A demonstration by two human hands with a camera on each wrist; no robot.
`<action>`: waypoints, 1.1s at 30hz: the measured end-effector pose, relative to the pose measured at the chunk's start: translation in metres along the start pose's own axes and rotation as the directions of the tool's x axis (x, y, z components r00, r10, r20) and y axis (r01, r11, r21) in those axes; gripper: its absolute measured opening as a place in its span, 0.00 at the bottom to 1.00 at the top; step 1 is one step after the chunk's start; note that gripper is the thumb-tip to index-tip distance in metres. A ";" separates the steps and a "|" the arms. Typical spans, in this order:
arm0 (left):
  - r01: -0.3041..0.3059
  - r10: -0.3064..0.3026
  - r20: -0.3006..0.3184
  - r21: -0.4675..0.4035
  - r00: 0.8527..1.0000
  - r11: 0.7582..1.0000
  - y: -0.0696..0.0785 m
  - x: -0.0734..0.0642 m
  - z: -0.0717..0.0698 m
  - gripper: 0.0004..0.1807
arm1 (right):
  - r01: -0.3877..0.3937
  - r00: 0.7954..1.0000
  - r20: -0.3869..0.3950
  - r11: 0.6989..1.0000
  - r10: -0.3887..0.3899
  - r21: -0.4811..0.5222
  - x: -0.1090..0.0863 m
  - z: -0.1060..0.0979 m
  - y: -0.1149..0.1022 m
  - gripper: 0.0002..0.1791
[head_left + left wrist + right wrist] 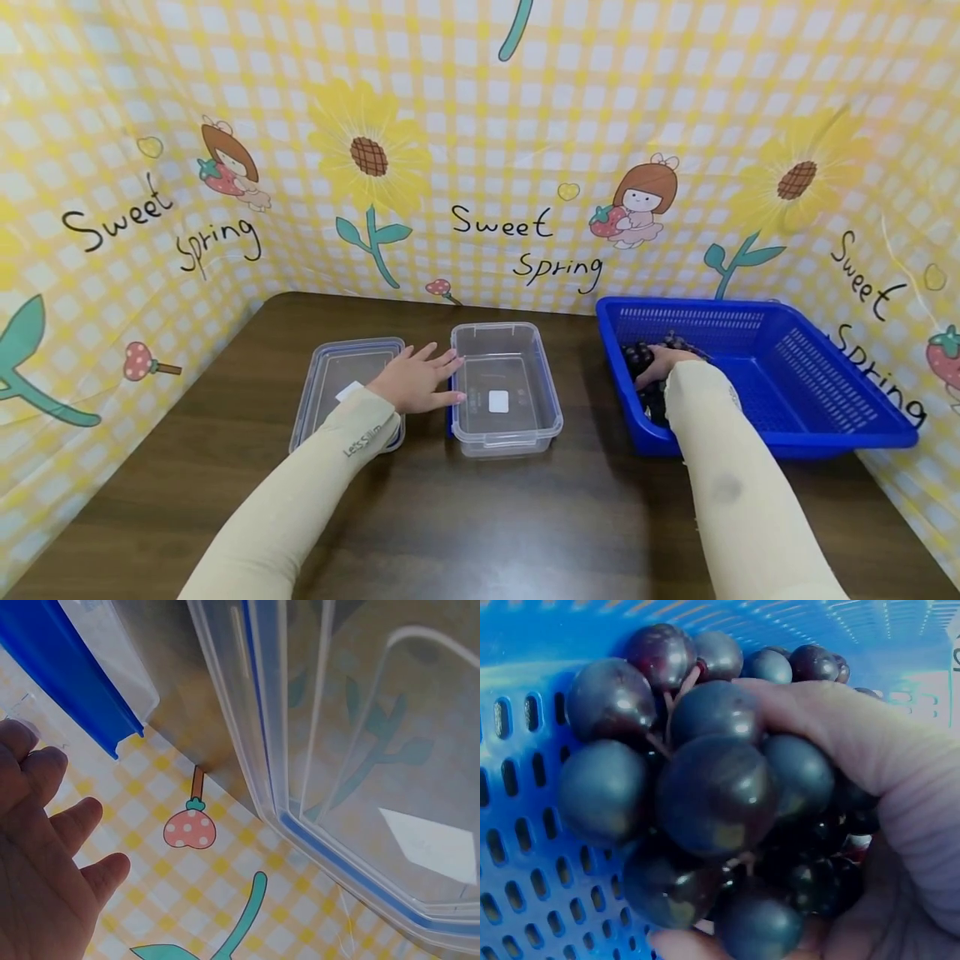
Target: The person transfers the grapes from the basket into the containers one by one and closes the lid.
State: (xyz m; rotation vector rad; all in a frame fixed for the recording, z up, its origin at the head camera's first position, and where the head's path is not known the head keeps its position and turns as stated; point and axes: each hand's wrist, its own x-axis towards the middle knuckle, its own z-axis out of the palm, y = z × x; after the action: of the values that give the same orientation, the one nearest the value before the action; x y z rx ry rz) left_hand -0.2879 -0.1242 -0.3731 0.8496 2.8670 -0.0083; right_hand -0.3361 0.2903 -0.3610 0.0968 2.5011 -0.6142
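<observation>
At the left end of a blue plastic basket (885,433), my right hand (663,365) grips a bunch of dark grapes (716,795). In the right wrist view, the thumb (817,712) curves over the top of the bunch and fingertips show beneath it. My left hand (416,382) has its fingers spread, with the tips at the left rim of a clear plastic container (517,446). A clear lid (330,379) with a blue seal lies left of the container, partly behind the left hand and sleeve.
Everything stands on a brown wooden table (480,525). A yellow checked cloth (480,150) with printed flowers and lettering hangs behind and at both sides. White labels show in the container and on the lid.
</observation>
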 end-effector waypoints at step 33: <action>0.004 -0.005 0.011 0.008 1.000 1.000 -0.001 0.001 -0.001 0.40 | 0.096 0.995 -0.055 0.984 -0.089 0.153 -0.029 -0.037 0.009 0.44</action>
State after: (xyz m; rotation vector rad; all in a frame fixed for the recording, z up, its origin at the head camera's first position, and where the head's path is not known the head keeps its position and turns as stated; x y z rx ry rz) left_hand -0.2897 -0.1241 -0.3725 0.8419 2.8603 -0.0243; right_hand -0.3288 0.3166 -0.3218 0.0538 2.5118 -0.8546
